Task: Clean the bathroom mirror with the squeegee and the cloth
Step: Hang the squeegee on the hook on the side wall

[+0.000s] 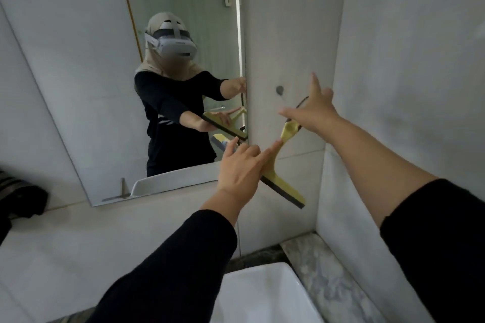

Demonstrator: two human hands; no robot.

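Observation:
The mirror (78, 81) hangs on the tiled wall at the left and shows my reflection. A squeegee (284, 189) with a yellow handle and black blade lies slanted against the wall just right of the mirror's lower right corner. My left hand (240, 168) grips its neck, index finger stretched along the handle. My right hand (313, 111) is over the handle's top end, where a dark loop sticks out; its fingers are spread and I cannot see whether it holds the loop. A dark striped cloth (18, 191) lies at the far left edge.
A small round hook (280, 89) sits on the wall just above and left of my right hand. A white sink (262, 294) is below my arms, with a marble counter (317, 267) beside it. A tiled side wall (406, 60) closes in on the right.

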